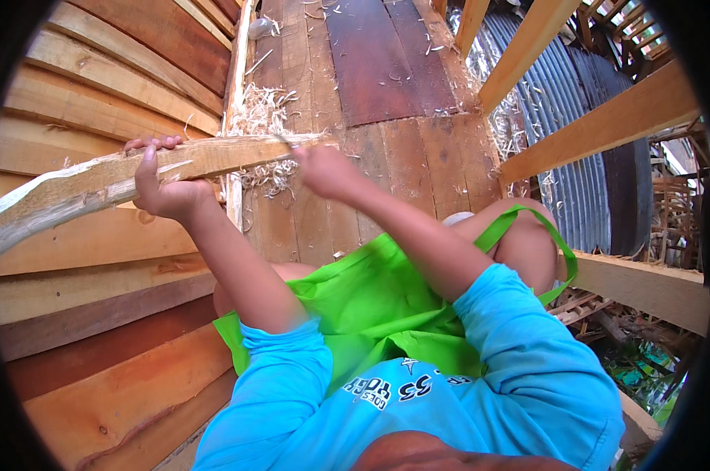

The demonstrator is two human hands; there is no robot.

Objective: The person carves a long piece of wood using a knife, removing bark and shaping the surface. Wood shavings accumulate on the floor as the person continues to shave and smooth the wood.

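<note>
A long, rough piece of wood (pixel 229 155) with pale cut faces and splintered edges slants across in front of me. Its curved end reaches the left rim of the head view. My left hand (pixel 165 187) grips it from beneath near its middle, the thumb up along the near side and the fingertips over the far edge. At its right end, my right hand (pixel 323 169) is closed in a fist, slightly blurred. From that fist a thin grey knife blade (pixel 285 144) juts against the wood; the handle is hidden.
Curly wood shavings (pixel 265 114) are heaped on the plank floor (pixel 402 157) beyond the wood. A plank wall (pixel 111 235) stands close on the left. To the right are wooden rails (pixel 598 122) and corrugated metal sheets (pixel 575 141). A green apron (pixel 371 290) covers my lap.
</note>
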